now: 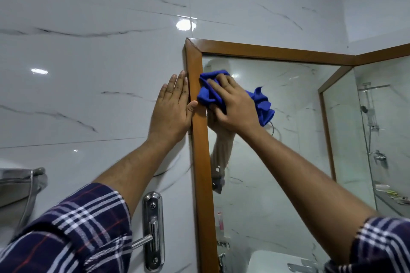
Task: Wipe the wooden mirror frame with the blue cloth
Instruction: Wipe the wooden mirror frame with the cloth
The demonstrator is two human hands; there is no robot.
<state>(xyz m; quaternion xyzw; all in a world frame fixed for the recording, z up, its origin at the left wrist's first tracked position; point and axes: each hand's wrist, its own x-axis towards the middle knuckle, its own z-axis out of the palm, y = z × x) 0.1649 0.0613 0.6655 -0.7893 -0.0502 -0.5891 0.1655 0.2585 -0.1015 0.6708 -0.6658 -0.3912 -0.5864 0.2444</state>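
Observation:
The wooden mirror frame (200, 162) runs up the left side of the mirror and along its top edge. My right hand (230, 104) presses a crumpled blue cloth (208, 93) against the upper left side of the frame, near the glass edge. Part of the cloth bunches out to the right of the hand over the mirror. My left hand (172, 106) lies flat on the tiled wall, fingers spread upward, its thumb touching the frame's outer edge just below the cloth.
White marble tiles (88, 73) cover the wall to the left. A chrome hook plate (153, 230) is fixed below my left arm, and a metal fixture (20, 186) is at far left. The mirror glass (277, 162) reflects a shower and a basin.

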